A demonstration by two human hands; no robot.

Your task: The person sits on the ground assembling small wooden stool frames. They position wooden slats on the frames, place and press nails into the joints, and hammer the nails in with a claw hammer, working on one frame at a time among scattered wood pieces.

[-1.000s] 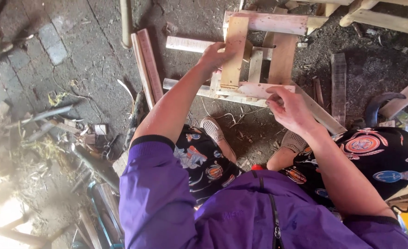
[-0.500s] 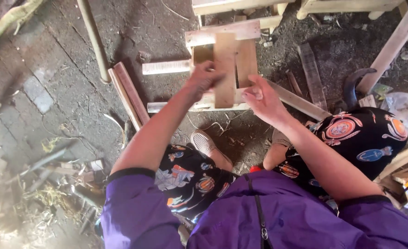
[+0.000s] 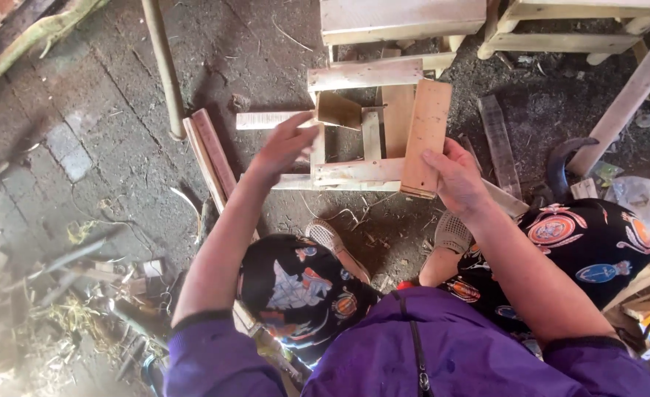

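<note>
Dirt floor (image 3: 104, 110); right hand (image 3: 454, 176) grips plank (image 3: 426, 136), end hidden.

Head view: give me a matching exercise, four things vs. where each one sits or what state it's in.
Things:
1. flat board
2. right hand
3. left hand
4. thin pole

States or places:
A. lying on the ground at the upper left of the view
B. fingers spread, at the left edge of the wooden frame
C. held at its near end, lying over the right side of the frame
D. gripping the near end of a board

Pairs: 1-C, 2-D, 3-B, 4-A
</note>
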